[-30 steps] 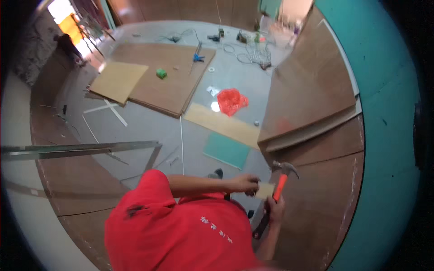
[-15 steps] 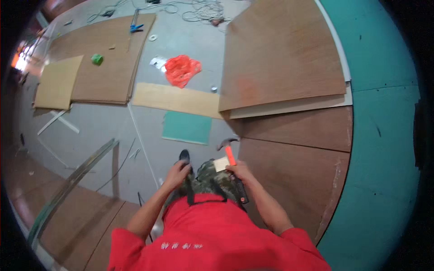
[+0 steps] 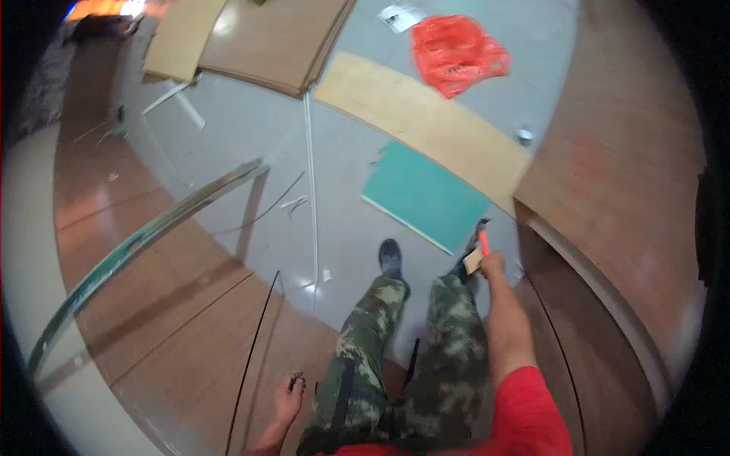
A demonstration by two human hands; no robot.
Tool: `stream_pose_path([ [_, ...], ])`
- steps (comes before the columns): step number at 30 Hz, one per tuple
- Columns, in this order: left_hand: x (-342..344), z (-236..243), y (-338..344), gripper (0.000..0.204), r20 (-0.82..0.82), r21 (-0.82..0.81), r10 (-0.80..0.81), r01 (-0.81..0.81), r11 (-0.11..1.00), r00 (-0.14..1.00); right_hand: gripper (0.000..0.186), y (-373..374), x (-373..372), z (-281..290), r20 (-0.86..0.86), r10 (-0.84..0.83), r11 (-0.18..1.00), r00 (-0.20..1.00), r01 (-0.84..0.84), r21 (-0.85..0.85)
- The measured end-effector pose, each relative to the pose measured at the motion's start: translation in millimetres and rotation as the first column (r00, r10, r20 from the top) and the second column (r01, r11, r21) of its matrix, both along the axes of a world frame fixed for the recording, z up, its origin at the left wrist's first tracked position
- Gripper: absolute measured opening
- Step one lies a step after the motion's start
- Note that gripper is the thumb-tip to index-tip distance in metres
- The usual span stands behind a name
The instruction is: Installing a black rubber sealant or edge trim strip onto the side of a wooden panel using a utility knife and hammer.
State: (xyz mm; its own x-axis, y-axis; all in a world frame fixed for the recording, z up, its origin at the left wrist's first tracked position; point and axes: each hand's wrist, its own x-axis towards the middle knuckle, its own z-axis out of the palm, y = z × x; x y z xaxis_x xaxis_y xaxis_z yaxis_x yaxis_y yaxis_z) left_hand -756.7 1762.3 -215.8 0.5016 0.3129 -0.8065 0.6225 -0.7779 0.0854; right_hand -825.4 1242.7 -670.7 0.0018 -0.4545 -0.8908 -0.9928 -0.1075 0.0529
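Observation:
My right hand (image 3: 493,266) is closed round a claw hammer (image 3: 484,242) with an orange part to its handle. A small pale piece of wood (image 3: 473,261) is pinched in the same hand, beside the hammer. Both are held out over my right shoe, with the dark hammer head pointing away from me. My left hand (image 3: 287,398) hangs low beside my left leg, its fingers curled together. Something small and dark shows at its fingertips, too blurred to name. A teal board (image 3: 427,196) lies on the floor just beyond my feet.
Beyond the teal board lies a long pale plank (image 3: 422,118), with a red plastic bag (image 3: 458,57) behind it. Large brown boards (image 3: 274,42) are stacked at far left. A long green-edged strip (image 3: 144,237) stands up at left. A brown panel (image 3: 631,144) rises at right.
My view has turned left and the floor things have shifted right. My right hand, still with hammer and wood, has moved out from my body; my left hand has dropped to my side.

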Motion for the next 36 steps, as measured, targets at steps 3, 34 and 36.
stream_pose_path([
  [3,-20,-13,-9,0.034,0.004,0.137,-0.060,0.059,0.989,0.998,0.025,-1,63,-76,0.302,0.087,0.990,0.949,-0.117,0.083],
  [34,198,299,185,0.040,0.911,-0.200,0.315,-0.384,0.901,0.264,0.028,14,182,488,0.696,-0.014,0.905,0.718,-0.287,0.314],
  [36,246,301,296,0.037,0.829,0.554,-0.546,-0.316,0.771,0.121,0.020,57,205,540,0.649,0.185,0.897,0.738,-0.396,0.195],
])
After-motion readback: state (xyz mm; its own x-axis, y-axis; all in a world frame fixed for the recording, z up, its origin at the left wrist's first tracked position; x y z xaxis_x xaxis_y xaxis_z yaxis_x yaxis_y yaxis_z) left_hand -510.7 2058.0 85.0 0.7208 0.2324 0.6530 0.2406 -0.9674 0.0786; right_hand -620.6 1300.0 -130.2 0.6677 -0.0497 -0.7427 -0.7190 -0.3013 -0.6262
